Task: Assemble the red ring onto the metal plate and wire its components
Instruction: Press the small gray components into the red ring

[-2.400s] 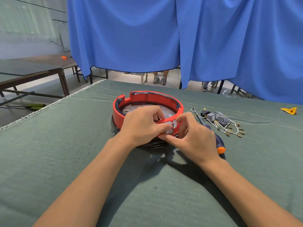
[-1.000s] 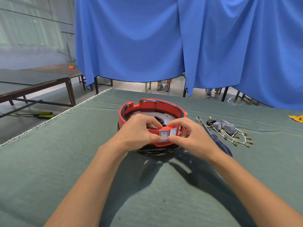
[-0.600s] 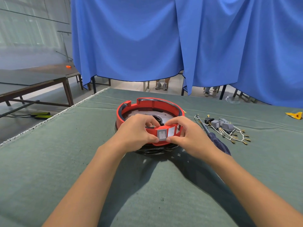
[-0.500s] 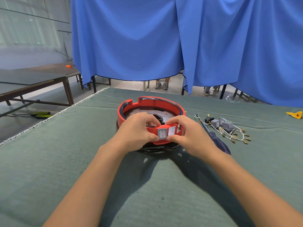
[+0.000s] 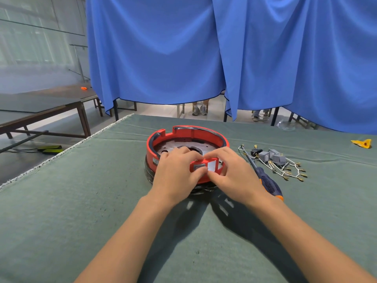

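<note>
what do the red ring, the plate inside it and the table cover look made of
Red ring: probably moulded plastic, smooth with a slight sheen. Plate: bare metal by its dull grey glint and drilled holes. Table cover: matte green fabric, felt-like, with creases and a frayed pale edge.

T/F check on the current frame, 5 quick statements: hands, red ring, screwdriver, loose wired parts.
1. Both hands are on the near side of the red ring. True: the left hand and right hand grip it around the small grey switch.
2. The screwdriver is held in the right hand. False: it lies on the green cloth, right of the ring.
3. The loose wired parts sit right of the ring. True.
4. The ring lies flat on the cloth by itself. False: it sits over a metal plate and a dark base.
5. A yellow scrap lies at the far right. True.
</note>
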